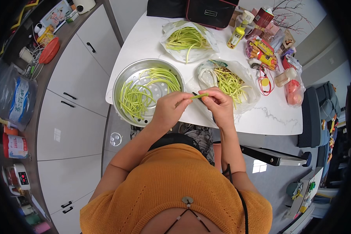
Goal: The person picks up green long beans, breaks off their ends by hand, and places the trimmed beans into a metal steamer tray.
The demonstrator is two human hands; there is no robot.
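Note:
Between my two hands, above the table's near edge, runs a slim green stalk [199, 96] that looks like a garlic scape. My left hand [171, 109] pinches one end, and my right hand [219, 107] is closed on the other. A thin dark object, too hidden to name, shows by my right fingers. Below and left of my left hand is a perforated metal steamer pan [123, 73] with cut green stalks in it. Right of my right hand, an open plastic bag [250, 97] holds thin, paler stalk pieces with brownish bits. Farther back, another plastic bag [202, 54] holds long whole stalks.
The white marble-patterned table [277, 113] carries a yellow bottle [236, 36], snack packages [262, 54], a red cord [266, 84] and a bag of reddish round things [294, 93]. A black case [210, 13] stands at the back. White cabinets [72, 124] line the left.

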